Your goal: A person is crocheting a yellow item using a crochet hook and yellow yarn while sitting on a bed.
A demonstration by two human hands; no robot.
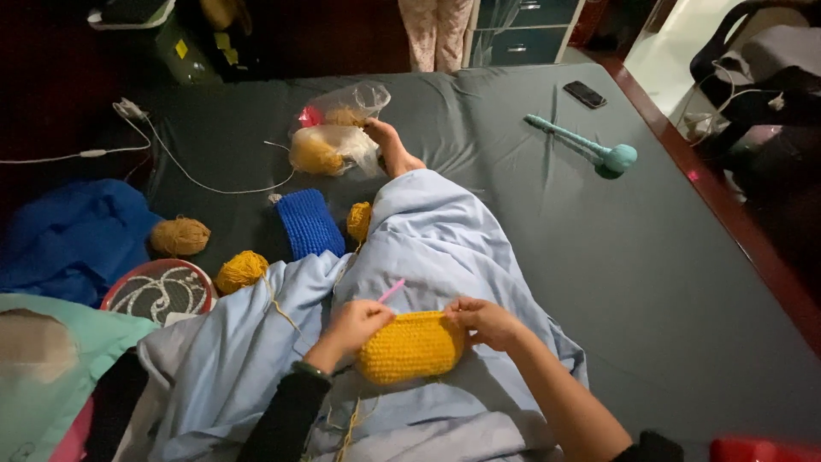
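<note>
The yellow crochet piece [411, 346] lies on the lap, between both hands, long axis going left-right. Left hand [355, 325] pinches its left rim w/ a pink hook [391, 291]; right hand [485, 321] pinches the right rim. Hands are apart, equally near.

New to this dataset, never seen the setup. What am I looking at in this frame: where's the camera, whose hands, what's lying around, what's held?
There is one view, from a camera worn on the person's head, looking down at their lap on a bed with a dark sheet. The left hand holds a pink crochet hook and the edge of a yellow crocheted piece; the right hand pinches its other edge. A pale blue blanket covers the legs. Nearby lie yarn balls, a blue crocheted piece, plastic bags of yarn, a teal massage stick and a phone.
</note>
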